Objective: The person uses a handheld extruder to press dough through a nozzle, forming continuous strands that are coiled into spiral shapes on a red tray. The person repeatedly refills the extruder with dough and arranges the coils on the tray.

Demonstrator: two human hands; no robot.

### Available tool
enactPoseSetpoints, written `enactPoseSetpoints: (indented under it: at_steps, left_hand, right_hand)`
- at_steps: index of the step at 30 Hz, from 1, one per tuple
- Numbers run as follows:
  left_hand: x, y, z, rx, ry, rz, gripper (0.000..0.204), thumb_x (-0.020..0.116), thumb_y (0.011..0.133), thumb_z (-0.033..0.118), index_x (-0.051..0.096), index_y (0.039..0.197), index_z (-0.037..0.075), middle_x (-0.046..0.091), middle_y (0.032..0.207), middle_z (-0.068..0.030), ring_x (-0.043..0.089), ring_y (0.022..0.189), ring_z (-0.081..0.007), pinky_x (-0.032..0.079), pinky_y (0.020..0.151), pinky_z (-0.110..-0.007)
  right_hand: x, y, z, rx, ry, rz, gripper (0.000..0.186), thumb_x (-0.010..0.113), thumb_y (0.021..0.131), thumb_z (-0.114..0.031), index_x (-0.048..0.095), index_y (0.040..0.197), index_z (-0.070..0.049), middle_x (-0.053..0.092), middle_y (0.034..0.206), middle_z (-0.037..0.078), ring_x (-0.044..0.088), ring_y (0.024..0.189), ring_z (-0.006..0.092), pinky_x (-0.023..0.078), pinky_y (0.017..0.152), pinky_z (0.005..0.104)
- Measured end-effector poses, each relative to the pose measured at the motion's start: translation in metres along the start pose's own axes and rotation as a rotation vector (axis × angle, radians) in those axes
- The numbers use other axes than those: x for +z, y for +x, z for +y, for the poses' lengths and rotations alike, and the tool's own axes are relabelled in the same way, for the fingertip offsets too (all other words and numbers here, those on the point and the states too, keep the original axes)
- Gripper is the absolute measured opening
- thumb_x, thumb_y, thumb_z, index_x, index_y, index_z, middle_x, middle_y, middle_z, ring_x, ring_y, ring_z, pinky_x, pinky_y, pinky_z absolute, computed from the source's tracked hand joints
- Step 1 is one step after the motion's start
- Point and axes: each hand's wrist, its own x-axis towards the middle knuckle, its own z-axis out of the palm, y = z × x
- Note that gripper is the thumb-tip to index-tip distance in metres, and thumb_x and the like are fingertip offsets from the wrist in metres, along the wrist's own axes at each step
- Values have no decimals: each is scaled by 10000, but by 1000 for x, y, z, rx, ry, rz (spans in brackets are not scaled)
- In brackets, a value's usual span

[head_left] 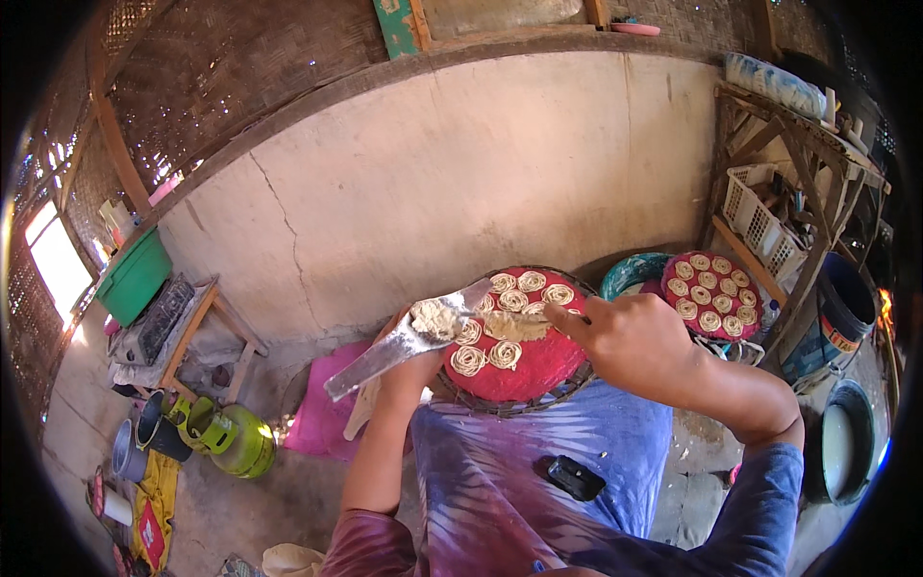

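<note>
My left hand [411, 363] is closed round a long, flat, greyish strip [370, 367]; its exact kind I cannot make out. A lump of pale dough [436, 319] sits on the strip near its upper end. In my right hand [635, 338] is a flat-bladed spatula [524, 327], its blade coated with dough and pointing left toward the strip. Beneath both hands lies a round tray [452, 392] lined with red cloth [519, 385]. Several coiled dough rosettes [468, 361] rest on the cloth, mostly along its far and left sides; the spatula partly covers some.
A second red-covered round [713, 295] with rosettes stands at right, beside a teal basin [635, 273]. Further right are a wooden rack [817, 144] with a white basket [760, 216] and dark buckets [846, 298]. Left: a green gas cylinder [245, 442] and low table [192, 341]. A wall [433, 173] rises ahead.
</note>
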Motion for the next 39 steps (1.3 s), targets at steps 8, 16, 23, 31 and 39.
enactPoseSetpoints:
  at_steps: [8, 16, 23, 31, 39]
  left_hand:
    - [-10, -3, 32, 150, -206, -91, 422, 813, 625, 338, 593, 906, 113, 627, 849, -89, 656, 816, -307, 558, 715, -390]
    - [-2, -8, -5, 50, -40, -99, 263, 727, 721, 266, 612, 897, 108, 627, 813, -85, 648, 814, -305, 540, 703, -416]
    - [-29, -3, 42, 97, -300, -147, 410, 818, 632, 264, 595, 941, 113, 617, 869, -92, 639, 832, -331, 529, 711, -420]
    - [-13, -1, 6, -251, 27, -253, 311, 768, 742, 210, 682, 1009, 74, 714, 980, -109, 683, 897, -307, 541, 781, -405]
    - [7, 8, 57, -59, -186, 11, 264, 757, 767, 156, 651, 979, 39, 685, 937, -139, 663, 869, -328, 528, 800, -412]
  right_hand:
    - [2, 17, -18, -192, 32, -115, 449, 588, 806, -142, 627, 1244, -51, 642, 738, 76, 662, 605, 202, 504, 488, 320]
    - [-13, 1, 6, -61, -23, -9, 490, 604, 775, -160, 637, 1263, -126, 568, 682, 14, 605, 542, 161, 465, 455, 311]
    - [12, 14, -10, -176, 62, -2, 459, 588, 792, -152, 639, 1245, -97, 579, 681, 17, 622, 550, 164, 468, 450, 312]
    - [7, -31, 6, 119, 231, -135, 419, 588, 877, -164, 614, 1287, -78, 664, 779, 95, 679, 621, 223, 521, 503, 370]
    - [112, 9, -81, 599, 1003, 290, 523, 518, 887, 80, 515, 1394, -50, 643, 1006, 215, 643, 817, 288, 507, 715, 387]
